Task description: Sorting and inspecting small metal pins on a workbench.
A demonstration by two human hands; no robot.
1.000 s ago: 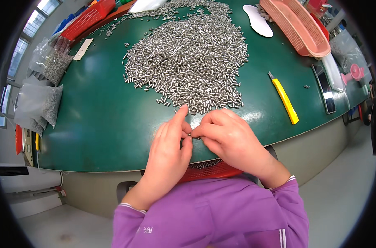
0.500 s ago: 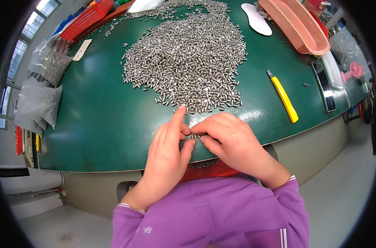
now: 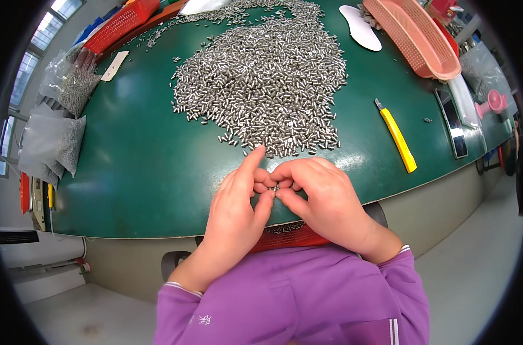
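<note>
My left hand (image 3: 236, 198) and my right hand (image 3: 320, 192) meet above the near edge of the green table. Between their thumbs and fingertips are a few small silvery metal pins (image 3: 276, 187), mostly covered by the fingers. Both hands are closed in a pinch, though my left index finger points forward to the near rim of the pile. A broad pile of the same metal pins (image 3: 261, 75) spreads away from me over the table. Under the table edge, close to my body, a red basket (image 3: 293, 240) holds more small metal pieces.
On the right lie a yellow utility knife (image 3: 397, 140), a phone (image 3: 450, 122) and a pink basket (image 3: 414, 40). A white insole-shaped piece (image 3: 360, 27) rests behind the pile. Filled plastic bags (image 3: 54, 141) stand at the left edge, near a white tag (image 3: 115, 65) and a red basket (image 3: 121, 26).
My fingertips have drawn closer together around the pins, which show less now. My left hand has shifted slightly right. The pile looks the same.
</note>
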